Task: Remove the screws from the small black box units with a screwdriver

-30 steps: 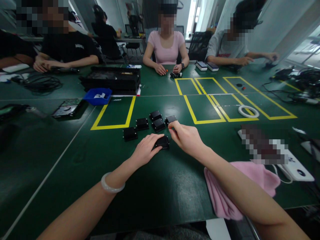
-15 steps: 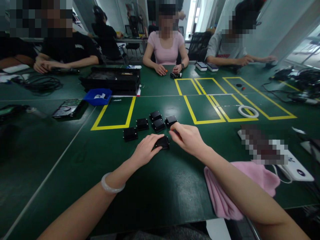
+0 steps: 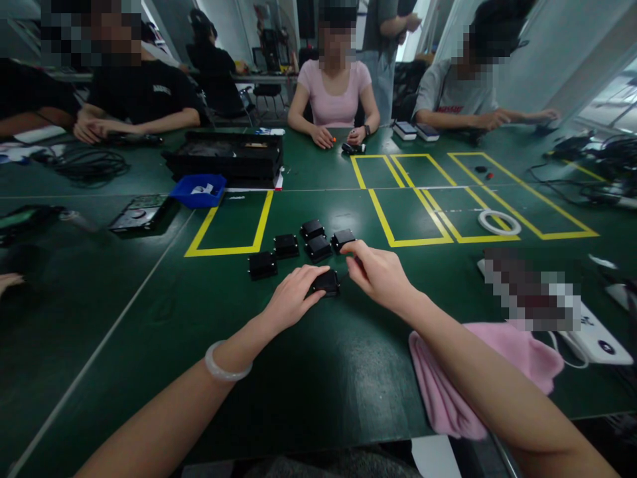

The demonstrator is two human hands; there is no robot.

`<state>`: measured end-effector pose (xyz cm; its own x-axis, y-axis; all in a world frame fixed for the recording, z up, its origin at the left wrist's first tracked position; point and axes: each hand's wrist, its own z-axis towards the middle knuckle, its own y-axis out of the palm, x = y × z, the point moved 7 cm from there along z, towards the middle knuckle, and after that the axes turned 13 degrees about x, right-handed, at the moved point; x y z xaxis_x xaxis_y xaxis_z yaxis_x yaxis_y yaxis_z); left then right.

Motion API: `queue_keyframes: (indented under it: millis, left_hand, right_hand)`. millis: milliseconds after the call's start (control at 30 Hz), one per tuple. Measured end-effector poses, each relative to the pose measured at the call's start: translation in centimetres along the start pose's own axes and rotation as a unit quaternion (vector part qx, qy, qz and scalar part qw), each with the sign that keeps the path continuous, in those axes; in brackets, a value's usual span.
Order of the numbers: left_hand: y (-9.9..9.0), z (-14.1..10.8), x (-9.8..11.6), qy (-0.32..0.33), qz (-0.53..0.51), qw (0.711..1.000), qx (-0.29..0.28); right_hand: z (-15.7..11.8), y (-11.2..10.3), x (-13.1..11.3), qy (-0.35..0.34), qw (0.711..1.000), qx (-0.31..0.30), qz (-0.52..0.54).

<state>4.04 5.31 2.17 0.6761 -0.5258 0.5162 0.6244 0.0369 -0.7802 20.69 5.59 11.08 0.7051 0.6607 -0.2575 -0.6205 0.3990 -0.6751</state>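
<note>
Near the table's middle, my left hand grips a small black box that rests on the green table, fingers over its far side and thumb along its near side. Small silvery screws or pins stick out of the box's sides. Just right of it is my right hand, its fingers curled with thumb and index close together; whatever they may pinch is too small to see. Beyond my hands lie several similar black boxes, among them a left one, a middle one and one partly behind my right fingers.
Yellow tape frames mark the table. A blue tray with white bits stands before a long black case. On the right are a white ring, a pink cloth and a white device. Several people sit opposite.
My right hand has shifted slightly away from the held box. My left hand keeps its grip. A standing person shows more at the back, and another person's hand appears at the left edge.
</note>
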Motion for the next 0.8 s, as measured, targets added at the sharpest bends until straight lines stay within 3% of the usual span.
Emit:
queue_keyframes:
  millis: [467, 633, 800]
  left_hand:
    - [0.07, 0.08, -0.01, 0.002, 0.004, 1.000, 0.001]
    - [-0.03, 0.12, 0.11, -0.001, 0.002, 1.000, -0.001]
    - [-0.04, 0.16, 0.07, 0.000, 0.002, 1.000, 0.001]
  right_hand:
    - [-0.09, 0.06, -0.33, -0.021, 0.999, -0.022, -0.041]
    - [-0.07, -0.12, -0.92, -0.041, 0.999, -0.017, -0.011]
    - [0.02, -0.22, -0.74, -0.026, 0.999, -0.031, -0.029]
